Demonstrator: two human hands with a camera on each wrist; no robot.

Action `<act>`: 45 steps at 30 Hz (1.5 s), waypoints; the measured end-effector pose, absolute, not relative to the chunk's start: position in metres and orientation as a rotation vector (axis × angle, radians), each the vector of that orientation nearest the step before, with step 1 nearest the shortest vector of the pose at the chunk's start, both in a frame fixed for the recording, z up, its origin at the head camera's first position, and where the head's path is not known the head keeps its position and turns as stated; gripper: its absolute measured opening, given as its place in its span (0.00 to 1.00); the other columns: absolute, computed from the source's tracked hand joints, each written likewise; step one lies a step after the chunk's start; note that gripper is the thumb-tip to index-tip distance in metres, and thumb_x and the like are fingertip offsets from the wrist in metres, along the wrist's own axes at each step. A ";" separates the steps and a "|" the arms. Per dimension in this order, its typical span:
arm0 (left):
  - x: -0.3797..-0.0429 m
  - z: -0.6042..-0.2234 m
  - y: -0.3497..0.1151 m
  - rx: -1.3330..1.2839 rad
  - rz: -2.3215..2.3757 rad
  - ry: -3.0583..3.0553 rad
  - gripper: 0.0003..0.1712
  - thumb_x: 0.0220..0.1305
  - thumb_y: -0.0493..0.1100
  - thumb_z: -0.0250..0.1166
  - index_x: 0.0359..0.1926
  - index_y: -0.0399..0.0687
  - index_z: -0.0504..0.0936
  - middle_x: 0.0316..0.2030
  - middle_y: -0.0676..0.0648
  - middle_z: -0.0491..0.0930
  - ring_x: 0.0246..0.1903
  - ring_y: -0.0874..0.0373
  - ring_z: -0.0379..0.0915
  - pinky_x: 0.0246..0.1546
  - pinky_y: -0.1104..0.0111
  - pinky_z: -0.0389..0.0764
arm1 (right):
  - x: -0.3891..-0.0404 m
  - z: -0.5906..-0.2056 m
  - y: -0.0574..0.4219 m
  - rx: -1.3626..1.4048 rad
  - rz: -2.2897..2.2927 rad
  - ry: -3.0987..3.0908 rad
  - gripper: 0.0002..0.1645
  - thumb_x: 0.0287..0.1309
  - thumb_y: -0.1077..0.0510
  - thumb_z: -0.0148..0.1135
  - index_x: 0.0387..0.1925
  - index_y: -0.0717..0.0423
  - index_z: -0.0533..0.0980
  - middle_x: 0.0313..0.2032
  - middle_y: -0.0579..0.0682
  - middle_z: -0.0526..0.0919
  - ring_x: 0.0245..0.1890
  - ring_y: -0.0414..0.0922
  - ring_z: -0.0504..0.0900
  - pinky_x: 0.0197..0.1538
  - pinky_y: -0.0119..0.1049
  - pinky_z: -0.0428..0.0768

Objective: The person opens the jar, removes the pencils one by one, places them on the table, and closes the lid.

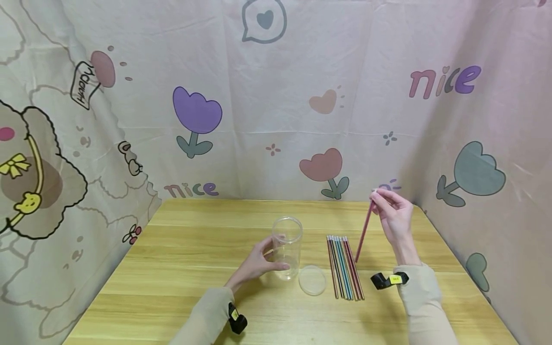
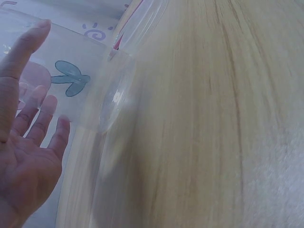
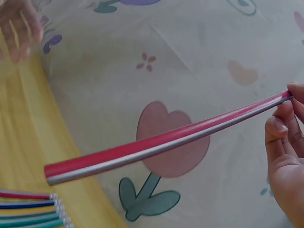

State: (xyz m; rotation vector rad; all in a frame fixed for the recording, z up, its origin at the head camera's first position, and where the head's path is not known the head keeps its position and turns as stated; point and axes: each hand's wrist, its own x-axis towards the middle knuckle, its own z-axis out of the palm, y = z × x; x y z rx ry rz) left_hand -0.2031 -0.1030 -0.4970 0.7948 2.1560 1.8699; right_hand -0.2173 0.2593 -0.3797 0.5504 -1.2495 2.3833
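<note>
A clear, open-topped jar (image 1: 288, 254) stands upright on the table, and my left hand (image 1: 256, 262) holds its left side, thumb in front and fingers behind. The left wrist view shows the thumb and fingertips against the see-through wall of the jar (image 2: 88, 57). Over on the right, my right hand (image 1: 396, 218) pinches a red pencil (image 1: 364, 231) by its top end. This pencil (image 3: 166, 140) slants down to the left, raised above the table; pink and silver faces show in the right wrist view.
Several coloured pencils (image 1: 343, 268) lie side by side, right of the jar. A round clear lid (image 1: 312, 281) lies flat between jar and pencils. The wooden table (image 1: 185, 258) ends at a printed curtain (image 1: 267, 110) behind and at both sides.
</note>
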 end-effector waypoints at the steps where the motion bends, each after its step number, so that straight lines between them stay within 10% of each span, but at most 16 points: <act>1: -0.203 -0.497 -0.103 0.794 1.869 2.156 0.43 0.53 0.38 0.78 0.69 0.46 0.70 0.73 0.40 0.65 0.71 0.39 0.64 0.74 0.47 0.67 | -0.218 -0.382 0.261 0.532 2.378 -1.276 0.11 0.60 0.78 0.59 0.41 0.70 0.84 0.33 0.54 0.90 0.27 0.42 0.87 0.28 0.27 0.84; 16: -0.203 -0.496 -0.102 0.773 1.870 2.142 0.43 0.53 0.37 0.78 0.69 0.45 0.69 0.73 0.40 0.65 0.69 0.36 0.66 0.72 0.46 0.70 | -0.243 -0.439 0.287 0.448 2.349 -1.609 0.10 0.61 0.70 0.65 0.40 0.57 0.87 0.32 0.47 0.91 0.24 0.35 0.82 0.25 0.22 0.79; 25: -0.204 -0.498 -0.102 0.787 1.870 2.142 0.44 0.53 0.37 0.78 0.70 0.44 0.68 0.72 0.39 0.67 0.69 0.35 0.66 0.72 0.46 0.70 | -0.305 -0.535 0.333 0.389 2.268 -1.713 0.21 0.60 0.72 0.65 0.54 0.79 0.75 0.39 0.64 0.88 0.24 0.39 0.83 0.22 0.25 0.79; 38: -0.203 -0.497 -0.102 0.787 1.864 2.161 0.44 0.53 0.38 0.78 0.69 0.45 0.69 0.72 0.39 0.66 0.69 0.38 0.66 0.73 0.47 0.69 | -0.290 -0.536 0.328 0.184 2.247 -1.950 0.29 0.61 0.67 0.67 0.57 0.83 0.69 0.39 0.64 0.88 0.23 0.36 0.82 0.23 0.23 0.81; 45: -0.203 -0.497 -0.102 0.789 1.861 2.162 0.44 0.53 0.39 0.78 0.70 0.44 0.69 0.71 0.39 0.67 0.69 0.38 0.66 0.73 0.46 0.69 | -0.262 -0.511 0.314 0.179 2.196 -2.105 0.25 0.58 0.55 0.72 0.52 0.68 0.81 0.35 0.50 0.90 0.25 0.32 0.81 0.26 0.24 0.82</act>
